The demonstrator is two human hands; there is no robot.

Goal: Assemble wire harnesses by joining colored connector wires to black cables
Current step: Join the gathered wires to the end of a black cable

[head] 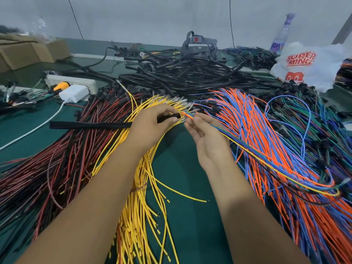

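1. Two grips meet over the middle of the bench: my left hand (152,121) is curled round the end of a black cable (91,125), pinching it close to its tip so the open end stays steady and faces right.
2. My right hand (205,134) pinches a small bunch of colored wires (247,147) at their tips, palm up, fingers closed on them just beside the cable's mouth. I hold them short so the ends stay together for feeding in.
3. That bunch trails off to the right and near, lying over the orange and blue pile (266,130).
4. Under my wrists fans the yellow wire pile (144,197), its terminal ends pointing far, within easy reach.
5. Left lies the red and black pile (66,149); each color is kept apart, I judge, for quick picking.
6. Farther off sits the heap of black cables (186,73), stock for later harnesses.
7. Whether the wire tips have entered the cable yet, I cannot tell.
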